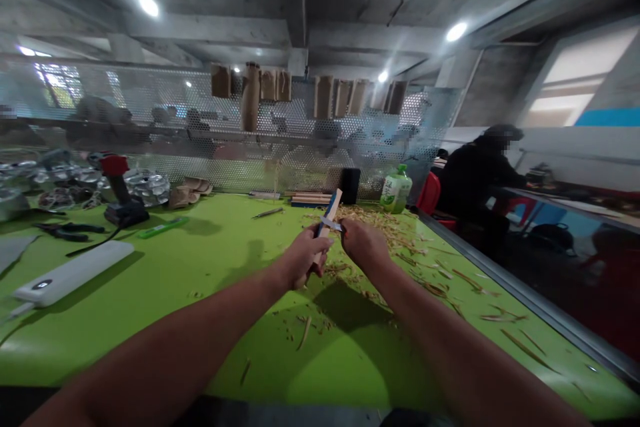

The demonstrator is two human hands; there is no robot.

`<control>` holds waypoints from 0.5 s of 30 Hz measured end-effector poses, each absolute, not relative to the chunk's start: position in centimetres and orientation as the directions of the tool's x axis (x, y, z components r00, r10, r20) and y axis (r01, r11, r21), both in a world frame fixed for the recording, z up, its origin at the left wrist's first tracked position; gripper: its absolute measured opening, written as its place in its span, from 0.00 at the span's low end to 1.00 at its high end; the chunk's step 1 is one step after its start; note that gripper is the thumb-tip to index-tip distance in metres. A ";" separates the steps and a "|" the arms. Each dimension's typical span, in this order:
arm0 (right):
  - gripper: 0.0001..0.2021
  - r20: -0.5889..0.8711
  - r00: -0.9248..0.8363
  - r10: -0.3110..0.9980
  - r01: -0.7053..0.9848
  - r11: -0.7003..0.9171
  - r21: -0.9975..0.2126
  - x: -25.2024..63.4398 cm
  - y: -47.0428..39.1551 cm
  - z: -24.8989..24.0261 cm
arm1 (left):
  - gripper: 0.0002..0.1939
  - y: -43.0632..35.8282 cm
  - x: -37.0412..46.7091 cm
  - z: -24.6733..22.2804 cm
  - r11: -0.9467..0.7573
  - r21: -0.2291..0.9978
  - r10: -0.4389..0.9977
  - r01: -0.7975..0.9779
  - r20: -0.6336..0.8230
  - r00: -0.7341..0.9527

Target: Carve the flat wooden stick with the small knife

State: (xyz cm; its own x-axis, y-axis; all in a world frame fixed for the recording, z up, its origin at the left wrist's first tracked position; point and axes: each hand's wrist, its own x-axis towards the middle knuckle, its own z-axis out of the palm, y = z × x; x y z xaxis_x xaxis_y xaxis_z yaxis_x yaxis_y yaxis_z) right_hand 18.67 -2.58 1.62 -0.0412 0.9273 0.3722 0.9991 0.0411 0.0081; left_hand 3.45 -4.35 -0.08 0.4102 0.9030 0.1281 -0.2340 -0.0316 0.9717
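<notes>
My left hand [306, 255] is closed round the lower part of a narrow wooden strip [335, 205], which is pale on one face and has a dark blue side. The strip points up and away from me, tilted a little right. In my right hand [364, 240] is a knife, its handle hidden by the closed fingers. The knife's blade [330, 223] lies across the strip, just above my left hand. Pale wood shavings [395, 230] are strewn on the table around both hands, thickest to the right.
The green table [190, 307] bears a red-and-black power drill [119, 190], pliers [70, 231], a green-handled tool [163, 227] and a long white device [75, 273] at left. A green bottle [397, 190] and a black upright block [351, 185] stand before a perforated metal screen [295, 140]. A person [475, 173] sits at right.
</notes>
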 end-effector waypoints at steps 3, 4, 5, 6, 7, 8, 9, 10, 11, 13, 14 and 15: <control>0.14 0.404 -0.047 0.913 0.999 0.041 0.024 19.0 -2.1 1.6 | 0.12 -4.9 3.6 0.4 0.016 0.964 0.901 -0.264 0.101 0.423; 0.14 0.415 -0.053 0.908 0.999 0.045 0.029 19.2 -1.9 1.6 | 0.12 -5.1 3.7 0.5 0.025 0.965 0.903 -0.260 0.090 0.421; 0.14 0.425 -0.058 0.904 0.998 0.049 0.032 19.4 -1.7 1.5 | 0.11 -5.2 3.8 0.6 0.029 0.968 0.905 -0.250 0.081 0.418; 0.14 0.433 -0.063 0.899 0.998 0.054 0.034 19.5 -1.6 1.5 | 0.11 -5.3 3.9 0.7 0.028 0.971 0.909 -0.237 0.074 0.411; 0.14 0.441 -0.067 0.895 0.998 0.058 0.034 19.7 -1.5 1.4 | 0.11 -5.3 3.9 0.7 0.026 0.975 0.913 -0.221 0.067 0.403; 0.14 0.450 -0.068 0.890 0.998 0.059 0.035 19.7 -1.3 1.3 | 0.12 -5.2 4.0 0.7 0.026 0.980 0.915 -0.199 0.056 0.400; 0.14 0.460 -0.070 0.885 0.998 0.059 0.037 19.8 -1.2 1.2 | 0.13 -5.1 4.0 0.7 0.029 0.984 0.916 -0.177 0.045 0.399; 0.14 0.471 -0.069 0.879 0.998 0.058 0.039 19.8 -1.0 1.0 | 0.14 -5.0 4.0 0.6 0.031 0.987 0.916 -0.159 0.035 0.399; 0.14 0.483 -0.072 0.873 0.997 0.061 0.039 19.8 -0.8 0.9 | 0.15 -5.0 4.0 0.6 0.034 0.989 0.916 -0.145 0.027 0.400; 0.15 0.491 -0.080 0.868 0.997 0.079 0.024 20.2 -0.4 0.8 | 0.18 -5.3 4.0 0.8 0.048 0.991 0.917 -0.121 0.004 0.400; 0.15 0.483 -0.046 0.874 0.998 0.064 -0.022 20.6 -0.2 0.8 | 0.19 -5.8 4.0 1.0 0.059 0.992 0.918 -0.110 -0.011 0.396; 0.16 0.465 0.024 0.885 0.995 0.022 -0.092 21.3 -0.1 0.9 | 0.21 -6.5 4.0 1.2 0.066 0.993 0.915 -0.093 -0.023 0.403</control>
State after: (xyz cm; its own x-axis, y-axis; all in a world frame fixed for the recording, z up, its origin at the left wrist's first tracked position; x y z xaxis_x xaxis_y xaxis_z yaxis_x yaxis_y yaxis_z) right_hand 21.33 -0.06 0.94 0.0236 0.8848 0.4655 0.9955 0.0221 -0.0925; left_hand 3.98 -6.47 1.18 0.4033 0.9148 -0.0226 -0.0934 0.0657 0.9935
